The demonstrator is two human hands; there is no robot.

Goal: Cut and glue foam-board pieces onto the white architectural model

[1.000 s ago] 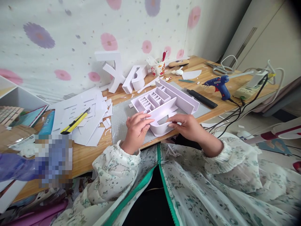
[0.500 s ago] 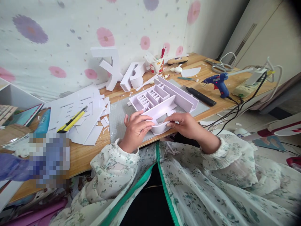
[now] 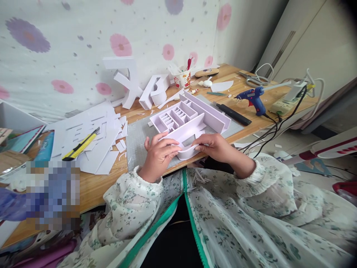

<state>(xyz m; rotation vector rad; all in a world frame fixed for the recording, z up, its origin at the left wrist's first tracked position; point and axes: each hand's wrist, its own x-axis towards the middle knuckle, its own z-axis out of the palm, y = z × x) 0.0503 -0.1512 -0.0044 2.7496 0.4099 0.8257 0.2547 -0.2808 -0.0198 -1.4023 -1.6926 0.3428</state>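
Curved strip [image 3: 187,154] at model's [image 3: 186,128] near end: crease risk.
Its left part is pinched between thumb and fingers of the left hand [image 3: 161,153]; its right, likewise by the right hand [image 3: 213,144]. Under uneven pressure, it could be creased.

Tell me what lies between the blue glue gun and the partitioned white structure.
The head view shows a long black tool there, with gray mat between it and the structure.

flower-patterned wall covering [image 3: 83,56] | wooden table [image 3: 96,191] | pale cabinet [image 3: 309,44] | light floor [image 3: 292,139]
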